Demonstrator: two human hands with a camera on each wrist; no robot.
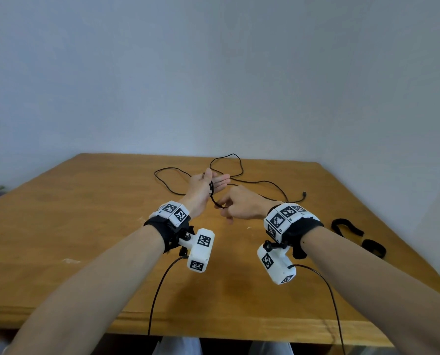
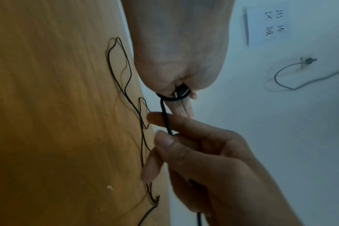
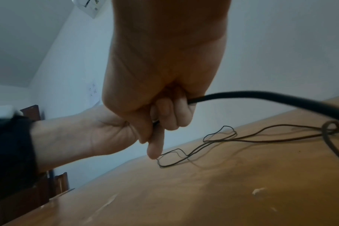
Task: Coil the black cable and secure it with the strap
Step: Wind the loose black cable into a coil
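The thin black cable (image 1: 233,154) sprawls in loose loops over the far middle of the wooden table (image 1: 86,213). My left hand (image 1: 217,176) is raised above the table, fingers straight. One turn of the cable (image 2: 164,113) circles the hand, and the thumb pins the plug end against the palm. Just to its right, my right hand (image 1: 221,203) pinches the cable between thumb and forefinger, a short way below the turn. In the right wrist view the cable (image 3: 261,94) runs out of the curled fingers (image 3: 172,113) toward the table. A black strap (image 1: 345,225) lies at the table's right edge.
A second black strap (image 1: 373,248) lies nearer me along the right edge. The cable's free plug (image 1: 304,193) rests on the table right of my hands. A pale wall stands behind the table's far edge. Thin camera leads hang from both wrists over the front edge.
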